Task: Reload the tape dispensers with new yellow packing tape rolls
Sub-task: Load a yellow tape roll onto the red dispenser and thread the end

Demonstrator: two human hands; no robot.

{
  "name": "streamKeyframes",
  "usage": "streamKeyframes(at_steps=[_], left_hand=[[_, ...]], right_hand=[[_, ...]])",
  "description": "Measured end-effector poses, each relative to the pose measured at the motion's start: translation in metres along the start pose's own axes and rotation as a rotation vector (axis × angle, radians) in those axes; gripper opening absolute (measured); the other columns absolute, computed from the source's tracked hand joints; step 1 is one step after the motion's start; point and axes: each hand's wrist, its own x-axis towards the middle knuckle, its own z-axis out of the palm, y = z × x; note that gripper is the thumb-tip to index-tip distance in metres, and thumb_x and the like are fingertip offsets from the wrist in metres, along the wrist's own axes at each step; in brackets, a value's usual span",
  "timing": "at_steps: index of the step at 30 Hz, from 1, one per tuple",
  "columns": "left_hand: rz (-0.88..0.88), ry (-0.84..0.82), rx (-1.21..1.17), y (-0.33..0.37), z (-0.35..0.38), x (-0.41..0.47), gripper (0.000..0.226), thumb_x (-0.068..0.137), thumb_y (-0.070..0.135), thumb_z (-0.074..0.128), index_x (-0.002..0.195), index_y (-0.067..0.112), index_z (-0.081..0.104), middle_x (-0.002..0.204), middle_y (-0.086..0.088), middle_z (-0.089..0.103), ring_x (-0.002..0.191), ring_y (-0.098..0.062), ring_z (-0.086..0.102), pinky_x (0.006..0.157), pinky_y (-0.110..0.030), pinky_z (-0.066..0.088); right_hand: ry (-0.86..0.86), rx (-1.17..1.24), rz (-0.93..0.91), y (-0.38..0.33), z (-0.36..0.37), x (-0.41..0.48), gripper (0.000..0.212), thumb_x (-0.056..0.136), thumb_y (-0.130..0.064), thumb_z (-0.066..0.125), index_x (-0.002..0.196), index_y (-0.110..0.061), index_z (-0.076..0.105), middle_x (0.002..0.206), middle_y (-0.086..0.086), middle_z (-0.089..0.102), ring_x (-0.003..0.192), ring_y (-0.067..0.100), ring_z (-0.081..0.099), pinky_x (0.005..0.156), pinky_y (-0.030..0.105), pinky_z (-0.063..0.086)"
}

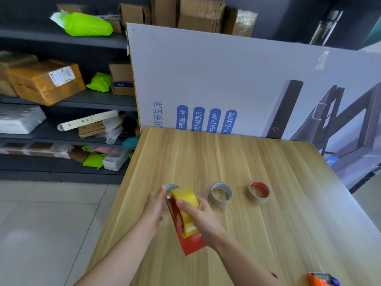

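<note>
One yellow tape roll (pixel 184 203) sits in one red tape dispenser (pixel 186 234), held just above the tabletop (pixel 268 234). The right hand (pixel 204 219) has its grip pinching the roll, thumb across the top. The left hand (pixel 154 205) has its grip curled round the dispenser's front end, hiding a grey round part there. Two brown tape rolls lie flat to the right, one grey-lined (pixel 221 195) and one red-lined (pixel 257 191). A second, orange dispenser (pixel 321 280) is cut off by the near edge.
</note>
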Motion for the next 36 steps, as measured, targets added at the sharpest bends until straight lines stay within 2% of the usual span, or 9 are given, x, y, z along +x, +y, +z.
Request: streamKeyframes(at_steps=[3, 8, 13, 17, 22, 26, 29, 32, 36], left_hand=[[-0.147, -0.108, -0.213, 0.011, -0.006, -0.003, 0.039, 0.098, 0.044, 0.043, 0.098, 0.012, 0.065, 0.089, -0.010, 0.068, 0.080, -0.027, 0.063, 0.062, -0.036, 0.047], [0.071, -0.046, -0.470, 0.025, -0.015, -0.008, 0.033, 0.096, 0.020, 0.055, 0.128, 0.012, 0.051, 0.093, -0.008, 0.067, 0.082, -0.022, 0.063, 0.063, -0.035, 0.049], [0.333, -0.219, -0.556, 0.049, -0.028, -0.023, 0.029, 0.094, 0.011, 0.054, 0.122, 0.014, 0.061, 0.093, -0.001, 0.074, 0.074, -0.012, 0.070, 0.058, -0.023, 0.054], [0.478, -0.381, -0.515, 0.059, -0.034, -0.034, 0.043, 0.079, 0.006, 0.064, 0.121, 0.010, 0.059, 0.106, -0.007, 0.069, 0.094, -0.018, 0.066, 0.076, -0.026, 0.053], [0.632, -0.410, -0.321, 0.068, -0.038, -0.045, 0.054, 0.074, 0.009, 0.067, 0.122, 0.031, 0.061, 0.108, 0.002, 0.067, 0.101, -0.017, 0.063, 0.083, -0.027, 0.050], [0.938, -0.235, 0.132, 0.073, -0.038, -0.058, 0.059, 0.075, 0.024, 0.067, 0.122, 0.057, 0.051, 0.125, 0.029, 0.049, 0.120, 0.003, 0.048, 0.093, -0.016, 0.044], [1.197, 0.055, 0.449, 0.078, -0.043, -0.063, 0.030, 0.070, 0.042, 0.070, 0.099, 0.036, 0.068, 0.134, 0.008, 0.039, 0.133, -0.009, 0.033, 0.109, -0.031, 0.028], [1.349, 0.142, 0.671, 0.087, -0.047, -0.066, 0.032, 0.069, 0.052, 0.069, 0.078, 0.022, 0.078, 0.134, -0.002, 0.047, 0.133, -0.021, 0.034, 0.110, -0.039, 0.024], [1.438, 0.190, 0.964, 0.097, -0.044, -0.066, 0.021, 0.066, 0.044, 0.081, 0.074, 0.025, 0.078, 0.137, -0.003, 0.052, 0.135, -0.025, 0.034, 0.106, -0.045, 0.028]], right_hand=[[-0.042, 0.021, -0.056, -0.012, 0.010, -0.003, 0.021, 0.082, -0.028, 0.067, 0.088, -0.008, 0.064, 0.060, 0.012, 0.062, 0.047, 0.019, 0.057, 0.051, 0.026, 0.049], [-0.139, 0.030, -0.093, -0.034, 0.019, -0.007, 0.027, 0.088, -0.026, 0.065, 0.099, -0.001, 0.066, 0.077, 0.016, 0.069, 0.064, 0.024, 0.065, 0.061, 0.029, 0.054], [-0.206, -0.050, -0.102, -0.040, 0.027, -0.011, 0.039, 0.091, -0.034, 0.062, 0.103, 0.003, 0.062, 0.079, 0.018, 0.065, 0.072, 0.029, 0.060, 0.068, 0.036, 0.050], [-0.173, -0.040, -0.103, -0.041, 0.031, -0.014, 0.038, 0.091, -0.035, 0.064, 0.102, 0.001, 0.060, 0.079, 0.018, 0.065, 0.074, 0.030, 0.061, 0.071, 0.038, 0.051], [-0.113, -0.037, -0.147, -0.044, 0.032, -0.015, 0.041, 0.092, -0.035, 0.064, 0.100, 0.005, 0.060, 0.072, 0.015, 0.062, 0.062, 0.023, 0.060, 0.066, 0.033, 0.051], [-0.080, -0.045, -0.179, -0.048, 0.032, -0.012, 0.041, 0.094, -0.028, 0.061, 0.104, 0.011, 0.058, 0.073, 0.013, 0.062, 0.062, 0.020, 0.061, 0.061, 0.028, 0.052], [-0.071, -0.085, -0.207, -0.053, 0.030, -0.010, 0.036, 0.092, -0.029, 0.065, 0.108, 0.003, 0.060, 0.077, 0.012, 0.064, 0.066, 0.018, 0.063, 0.062, 0.026, 0.052], [-0.073, -0.126, -0.203, -0.056, 0.027, -0.009, 0.031, 0.091, -0.030, 0.067, 0.111, -0.006, 0.061, 0.078, 0.009, 0.066, 0.068, 0.015, 0.065, 0.061, 0.022, 0.051], [-0.055, -0.155, -0.221, -0.056, 0.024, -0.010, 0.029, 0.091, -0.028, 0.068, 0.110, -0.008, 0.060, 0.077, 0.003, 0.068, 0.067, 0.011, 0.066, 0.061, 0.019, 0.051]])
